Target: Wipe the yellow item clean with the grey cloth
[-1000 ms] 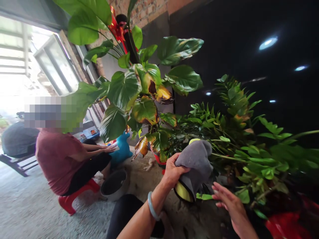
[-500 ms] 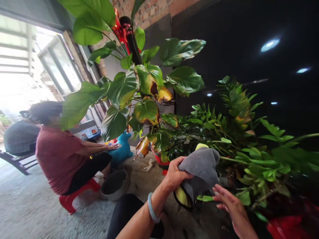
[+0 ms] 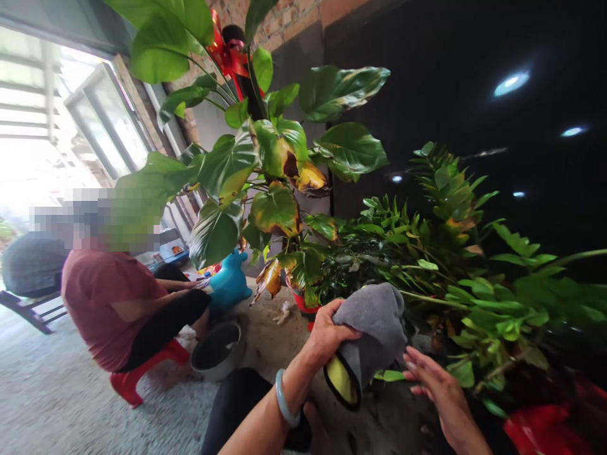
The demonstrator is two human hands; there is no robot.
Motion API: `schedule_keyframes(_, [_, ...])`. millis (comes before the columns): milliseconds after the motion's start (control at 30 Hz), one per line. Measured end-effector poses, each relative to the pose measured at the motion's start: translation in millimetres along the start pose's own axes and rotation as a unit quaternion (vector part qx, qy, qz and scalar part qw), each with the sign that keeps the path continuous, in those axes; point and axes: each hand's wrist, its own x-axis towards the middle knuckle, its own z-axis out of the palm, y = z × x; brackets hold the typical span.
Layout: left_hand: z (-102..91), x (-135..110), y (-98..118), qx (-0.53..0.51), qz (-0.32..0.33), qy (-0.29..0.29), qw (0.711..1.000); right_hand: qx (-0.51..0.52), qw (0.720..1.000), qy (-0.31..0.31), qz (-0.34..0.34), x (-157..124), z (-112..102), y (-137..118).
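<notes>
My left hand (image 3: 331, 333) is wrapped round a grey cloth (image 3: 374, 325) with a yellow underside and dark edging. The cloth is bunched up and hangs in front of the low plants. Just right of it, my right hand (image 3: 434, 382) holds nothing, its fingers stretched out and apart; the fingertips come close to the cloth's edge. Beyond my hands stand a tall potted plant (image 3: 275, 208) with broad leaves, some yellow and brown at the edges, and a bushy green plant (image 3: 455, 297) with small leaves.
At left a person in a red shirt (image 3: 111, 297) sits on a red plastic stool (image 3: 147, 373), near a blue toy animal (image 3: 230, 281). A grey basin (image 3: 215, 354) stands on the floor in front of them. A dark glossy panel (image 3: 450, 82) rises behind the plants.
My left hand has shifted the cloth slightly left, and its yellow far corner no longer shows. The seated person's arms have drawn back from the blue toy. My right hand has barely moved.
</notes>
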Motion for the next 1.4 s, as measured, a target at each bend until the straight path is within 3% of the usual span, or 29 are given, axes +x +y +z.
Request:
schedule_keyframes(133, [0.8,-5,-21,-0.048,-0.062,0.02,0.997,-0.012,1.0,-0.002,-0.01,1,-2,2])
schedule_keyframes(267, [-1.9,-13,-48,-0.024,-0.143,0.062,0.987,-0.023,1.0,-0.006,-0.01,-4,-2,-6])
schedule_keyframes(333, [-2.4,-14,-45,-0.003,-0.124,0.057,0.991,-0.022,1.0,-0.009,-0.003,-4,-2,-7])
schedule_keyframes(467, [0.1,-7,-17,0.011,0.002,0.029,1.0,-0.007,1.0,-0.012,0.004,0,-2,-1])
schedule_keyframes(533, [2.2,-4,-10,0.011,0.029,0.025,0.999,0.0,1.0,-0.006,0.004,3,-3,2])
schedule_keyframes(667, [4.2,-7,-30,0.05,-0.033,-0.002,0.998,0.001,1.0,-0.014,0.0,3,-5,5])
schedule_keyframes(767, [3.4,-14,-46,0.131,-0.078,-0.066,0.986,-0.007,1.0,-0.02,0.0,2,-6,5])
schedule_keyframes(867, [3.3,-15,-36,0.138,-0.065,-0.118,0.981,-0.012,0.999,-0.042,0.002,3,-7,6])
schedule_keyframes(1000, [4.1,-5,-5,-0.012,-0.015,-0.071,0.997,-0.02,0.999,-0.04,0.0,2,-5,6])
schedule_keyframes(1067, [3.2,-1,0,-0.065,-0.003,-0.028,0.997,-0.019,0.999,-0.033,0.0,0,-3,3])
schedule_keyframes(1167, [-0.9,1,-14,0.017,0.015,0.019,1.0,-0.02,0.999,-0.026,0.004,-3,0,-2])
schedule_keyframes(1267, [-5.0,-2,-30,0.142,-0.004,-0.026,0.989,-0.02,0.999,-0.026,0.01,-5,1,-7])
schedule_keyframes(1333, [-5.2,-4,-29,0.13,-0.017,-0.062,0.989,-0.012,0.999,-0.024,0.018,-5,1,-9])
schedule_keyframes(1400, [-3.2,-4,-20,0.061,-0.013,-0.062,0.996,-0.011,0.999,-0.026,0.022,-4,1,-8])
